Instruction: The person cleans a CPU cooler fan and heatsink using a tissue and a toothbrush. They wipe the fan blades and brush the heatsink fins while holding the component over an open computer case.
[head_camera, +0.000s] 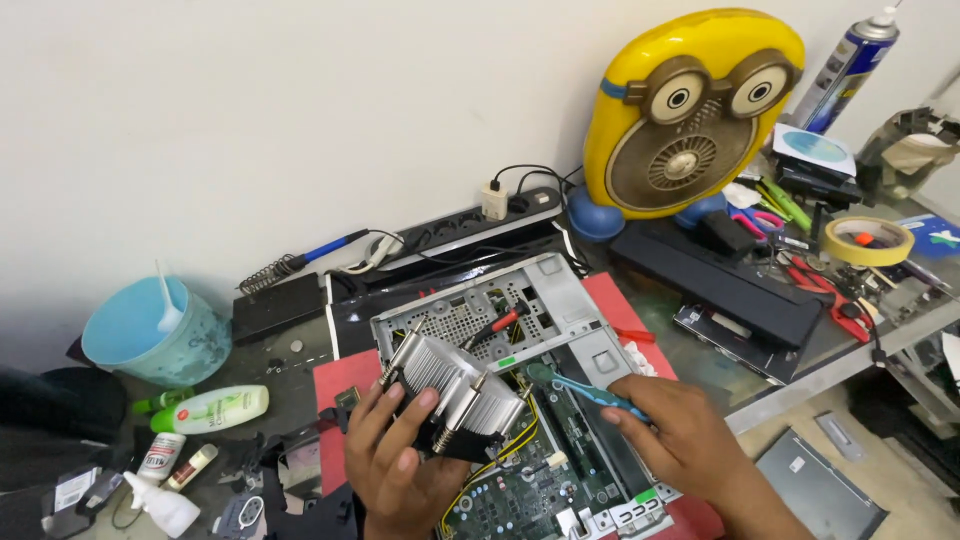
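Note:
My left hand (395, 455) grips a finned metal heatsink (455, 390) with long corner screws, holding it tilted above an open grey computer case (560, 300). My right hand (675, 435) holds a teal-handled brush (580, 385) whose head points at the heatsink's right edge. Below both hands lies the green circuit board (530, 490) inside the case, with yellow and black wires (520, 440) running across it. The case rests on a red mat (615, 300).
A yellow cartoon-shaped fan (690, 110) stands at the back right, a spray can (850, 65) beside it. A black power strip (470, 230), soldering iron (300, 262), blue cup (150, 335), bottles (210, 408), yellow tape roll (868, 240) and red-handled tools (825, 290) crowd the table.

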